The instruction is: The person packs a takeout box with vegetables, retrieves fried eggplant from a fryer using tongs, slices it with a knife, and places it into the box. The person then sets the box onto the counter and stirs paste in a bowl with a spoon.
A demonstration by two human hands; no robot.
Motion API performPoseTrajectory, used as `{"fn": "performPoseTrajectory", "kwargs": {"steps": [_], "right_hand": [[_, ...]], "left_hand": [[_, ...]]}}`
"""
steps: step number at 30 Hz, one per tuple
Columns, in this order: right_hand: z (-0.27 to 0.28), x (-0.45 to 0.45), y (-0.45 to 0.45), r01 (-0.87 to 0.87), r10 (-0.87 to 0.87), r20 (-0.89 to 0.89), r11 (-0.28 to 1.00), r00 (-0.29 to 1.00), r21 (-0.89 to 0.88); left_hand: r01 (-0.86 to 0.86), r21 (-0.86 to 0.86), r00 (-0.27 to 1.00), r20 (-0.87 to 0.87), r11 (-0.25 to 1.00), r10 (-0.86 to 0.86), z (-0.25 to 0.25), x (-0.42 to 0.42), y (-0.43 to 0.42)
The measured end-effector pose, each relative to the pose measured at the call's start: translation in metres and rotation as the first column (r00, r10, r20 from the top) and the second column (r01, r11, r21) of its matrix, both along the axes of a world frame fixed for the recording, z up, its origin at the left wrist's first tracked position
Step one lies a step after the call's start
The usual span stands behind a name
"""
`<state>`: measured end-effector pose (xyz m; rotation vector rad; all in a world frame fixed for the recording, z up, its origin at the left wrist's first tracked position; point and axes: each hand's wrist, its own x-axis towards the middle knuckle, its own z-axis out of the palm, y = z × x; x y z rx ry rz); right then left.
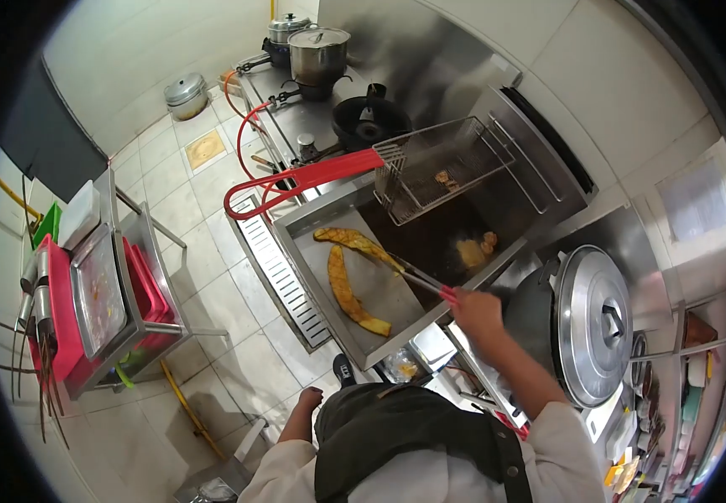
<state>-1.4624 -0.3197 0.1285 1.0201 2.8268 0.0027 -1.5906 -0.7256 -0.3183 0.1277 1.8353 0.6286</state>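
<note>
- Pale tiled floor (166,201) lies around a steel fryer (396,344).
- Right hand (475,315) is closed around the red handles of metal tongs (421,277); their tips meet one end of the upper yellow-brown strip (359,242), though I cannot tell whether they pinch it.
- Another strip (346,293) lies just beside it on bare metal.
- Fried pieces (470,251) sit near a wire basket (442,198).
- Left hand (311,397) hangs with fingers curled, its contents hidden.
</note>
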Motion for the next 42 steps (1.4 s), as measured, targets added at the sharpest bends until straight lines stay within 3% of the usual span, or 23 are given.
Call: {"fn": "performPoseTrajectory", "kwargs": {"steps": [2, 6, 12, 15, 18, 19, 21, 24, 26, 27, 29, 31, 33, 35, 38, 42], "right_hand": [[0.056, -0.012, 0.006, -0.073, 0.072, 0.048, 0.997, 0.996, 0.020], [0.139, -0.034, 0.017, -0.258, 0.244, 0.125, 0.959, 0.962, 0.116], [0.217, -0.062, 0.004, -0.446, 0.379, 0.288, 0.868, 0.880, 0.219], [0.253, -0.067, -0.002, -0.502, 0.408, 0.347, 0.827, 0.845, 0.251], [0.285, -0.062, -0.002, -0.494, 0.401, 0.346, 0.835, 0.848, 0.244], [0.295, -0.057, -0.001, -0.480, 0.393, 0.335, 0.845, 0.857, 0.237], [0.313, -0.045, 0.000, -0.413, 0.336, 0.300, 0.876, 0.893, 0.248], [0.343, -0.010, 0.005, -0.313, 0.271, 0.211, 0.928, 0.939, 0.200], [0.359, 0.029, 0.014, -0.236, 0.219, 0.123, 0.960, 0.968, 0.149], [0.368, 0.055, 0.018, -0.187, 0.179, 0.073, 0.974, 0.981, 0.128], [0.390, 0.117, 0.015, -0.123, 0.125, -0.006, 0.981, 0.992, 0.151], [0.408, 0.188, 0.009, 0.104, -0.099, -0.078, 0.993, 0.992, 0.061], [0.425, 0.266, -0.014, 0.288, -0.281, -0.177, 0.958, 0.943, 0.013], [0.439, 0.350, -0.041, 0.374, -0.363, -0.256, 0.927, 0.896, -0.003], [0.445, 0.467, -0.097, 0.543, -0.507, -0.245, 0.833, 0.826, 0.108], [0.439, 0.625, -0.157, 0.766, -0.734, -0.237, 0.638, 0.637, 0.085]], "left_hand": [[0.094, -0.010, 0.995, 0.021, 0.995, -0.094, -0.010, -0.002, 0.006], [0.270, -0.010, 0.950, -0.159, 0.963, -0.268, -0.028, -0.003, 0.001], [0.241, -0.023, 0.958, -0.157, 0.970, -0.241, -0.027, -0.008, -0.004], [0.542, -0.050, 0.812, -0.227, 0.839, -0.538, -0.012, -0.013, 0.003], [0.395, -0.071, 0.902, -0.159, 0.916, -0.402, -0.009, -0.014, 0.002], [0.427, -0.063, 0.889, -0.155, 0.902, -0.431, -0.012, -0.015, 0.005], [0.540, -0.022, 0.822, -0.201, 0.842, -0.533, -0.013, -0.016, 0.006], [0.663, -0.092, 0.732, -0.134, 0.743, -0.669, -0.013, -0.016, 0.012], [0.937, -0.174, 0.231, -0.343, 0.303, -0.910, -0.009, -0.012, 0.014], [0.950, -0.159, 0.202, -0.342, 0.269, -0.918, -0.001, -0.007, 0.019], [0.904, -0.072, 0.393, -0.249, 0.422, -0.885, 0.009, 0.007, 0.031], [0.800, 0.002, 0.594, -0.140, 0.599, -0.792, 0.015, 0.026, 0.056], [0.758, 0.057, 0.652, -0.088, 0.649, -0.753, 0.028, 0.054, 0.091], [0.775, 0.105, 0.631, -0.083, 0.623, -0.771, 0.046, 0.088, 0.126], [0.808, 0.177, 0.582, -0.096, 0.562, -0.807, 0.093, 0.160, 0.179], [0.846, 0.249, 0.510, -0.119, 0.472, -0.852, 0.145, 0.291, 0.236]]}}
